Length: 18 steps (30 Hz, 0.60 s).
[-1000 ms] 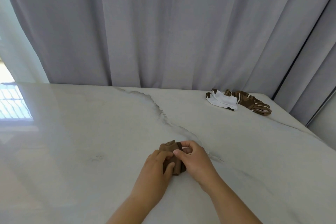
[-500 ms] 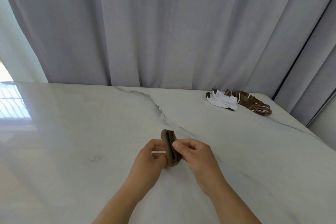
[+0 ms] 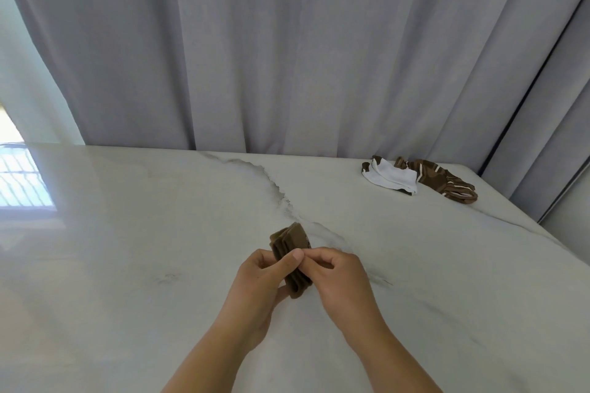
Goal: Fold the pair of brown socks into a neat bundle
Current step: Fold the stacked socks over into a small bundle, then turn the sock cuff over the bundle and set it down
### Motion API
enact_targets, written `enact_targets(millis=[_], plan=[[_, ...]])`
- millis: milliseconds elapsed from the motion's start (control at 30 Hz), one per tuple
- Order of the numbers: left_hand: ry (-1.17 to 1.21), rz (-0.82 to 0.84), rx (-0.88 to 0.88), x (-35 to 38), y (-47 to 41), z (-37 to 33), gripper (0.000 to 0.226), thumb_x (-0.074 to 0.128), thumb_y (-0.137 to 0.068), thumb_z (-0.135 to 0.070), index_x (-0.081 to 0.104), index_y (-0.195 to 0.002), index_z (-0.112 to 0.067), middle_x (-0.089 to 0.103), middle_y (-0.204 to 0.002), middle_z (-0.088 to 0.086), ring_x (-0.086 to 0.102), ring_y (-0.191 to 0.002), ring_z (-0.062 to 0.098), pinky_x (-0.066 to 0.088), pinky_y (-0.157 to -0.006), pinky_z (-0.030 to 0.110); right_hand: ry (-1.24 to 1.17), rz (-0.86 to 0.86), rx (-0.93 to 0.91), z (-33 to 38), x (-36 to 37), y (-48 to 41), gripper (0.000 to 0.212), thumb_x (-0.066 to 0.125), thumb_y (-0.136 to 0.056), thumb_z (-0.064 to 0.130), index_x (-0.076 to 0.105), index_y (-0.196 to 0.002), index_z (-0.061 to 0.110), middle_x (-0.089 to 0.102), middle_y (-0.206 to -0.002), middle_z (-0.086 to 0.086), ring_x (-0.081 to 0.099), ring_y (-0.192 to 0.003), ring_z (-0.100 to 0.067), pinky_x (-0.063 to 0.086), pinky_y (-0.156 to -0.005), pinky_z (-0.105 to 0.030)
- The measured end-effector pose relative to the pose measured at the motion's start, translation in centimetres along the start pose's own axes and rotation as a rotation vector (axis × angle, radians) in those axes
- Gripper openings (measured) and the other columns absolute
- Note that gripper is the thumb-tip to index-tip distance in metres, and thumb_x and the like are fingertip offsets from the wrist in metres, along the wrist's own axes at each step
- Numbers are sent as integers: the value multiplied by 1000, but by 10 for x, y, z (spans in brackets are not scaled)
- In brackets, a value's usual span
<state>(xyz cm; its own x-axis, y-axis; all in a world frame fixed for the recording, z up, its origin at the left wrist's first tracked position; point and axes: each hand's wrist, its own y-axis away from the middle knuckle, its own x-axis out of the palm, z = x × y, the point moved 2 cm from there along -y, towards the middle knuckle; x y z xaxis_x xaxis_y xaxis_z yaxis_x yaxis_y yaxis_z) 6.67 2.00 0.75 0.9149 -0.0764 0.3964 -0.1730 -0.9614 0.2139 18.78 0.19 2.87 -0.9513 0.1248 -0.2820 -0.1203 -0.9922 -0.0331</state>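
Brown socks, soft, light and springy, sit folded between your left hand and right hand above the bench; both hands' fingers pinch them. Grip across all layers, or they likely unfold.

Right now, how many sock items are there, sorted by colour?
Plain brown: 1 folded bundle, held in both hands
White: 1 sock, far right of the table
Brown with white stripes: 1 sock, beside the white one
Total: 3
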Motion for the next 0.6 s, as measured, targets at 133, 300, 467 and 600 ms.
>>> enact_targets(millis=[133, 300, 467, 600], plan=[[-22, -25, 25, -2, -2, 1, 22, 66, -81, -16, 50, -68, -7, 66, -92, 29, 71, -78, 29, 56, -56, 27, -60, 34, 65, -5, -2, -3, 13, 59, -87, 31, 68, -79, 38, 71, -87, 15, 66, -84, 2, 53, -73, -11], [-112, -60, 29, -6, -4, 4, 17, 66, -82, -13, 55, -71, -5, 64, -100, 35, 68, -87, 36, 56, -66, 35, -317, 58, 253, -8, -7, -7, 22, 48, -94, 19, 69, -87, 14, 74, -92, -4, 69, -86, -11, 56, -76, -24], [45, -4, -55, -12, -4, 4, 25, 58, -87, -9, 56, -99, 12, 70, -99, 27, 70, -85, 28, 59, -61, 29, -837, 102, 486, -10, -9, -12, 17, 49, -93, 9, 64, -89, 3, 72, -81, -12, 68, -80, -22, 55, -68, -30], [189, 34, -109, -13, -1, 5, 22, 54, -88, -7, 60, -103, 9, 74, -92, 22, 72, -82, 27, 59, -56, 27, -1132, 140, 600, -14, -7, -13, 19, 46, -92, 6, 62, -86, -2, 74, -71, -18, 69, -80, -28, 57, -71, -38]])
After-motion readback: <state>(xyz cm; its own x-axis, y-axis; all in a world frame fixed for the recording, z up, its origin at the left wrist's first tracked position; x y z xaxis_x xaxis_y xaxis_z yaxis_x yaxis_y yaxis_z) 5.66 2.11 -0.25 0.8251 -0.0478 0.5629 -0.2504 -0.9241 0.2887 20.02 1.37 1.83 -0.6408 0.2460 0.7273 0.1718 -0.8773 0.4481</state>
